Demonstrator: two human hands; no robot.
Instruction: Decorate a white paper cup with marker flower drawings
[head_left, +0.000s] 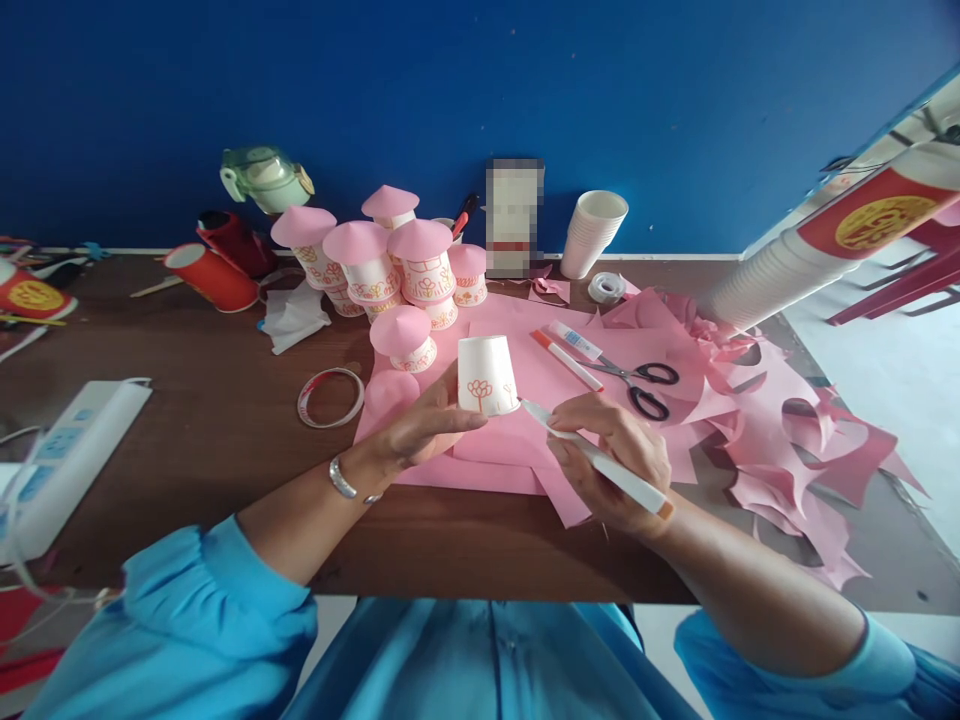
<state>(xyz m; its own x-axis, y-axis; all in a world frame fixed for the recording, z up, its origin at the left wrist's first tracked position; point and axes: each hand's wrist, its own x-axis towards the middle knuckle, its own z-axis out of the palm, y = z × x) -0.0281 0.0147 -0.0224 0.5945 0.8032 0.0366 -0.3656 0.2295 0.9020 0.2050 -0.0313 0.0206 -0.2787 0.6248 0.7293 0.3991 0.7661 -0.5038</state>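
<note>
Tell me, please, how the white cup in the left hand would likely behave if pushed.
The white cup looks like paper, so it is probably light and may dent. Its round, tapering wall suggests it could roll in a curve if tipped.

Light is brightest at three o'clock; glare greys the tabletop (892,570) at four; distortion stretches stacked cups (825,240) at two

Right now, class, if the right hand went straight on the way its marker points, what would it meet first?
Most likely the white paper cup held by the left hand; the right hand's marker has its tip at the cup's lower edge, though contact is hard to judge.
</note>
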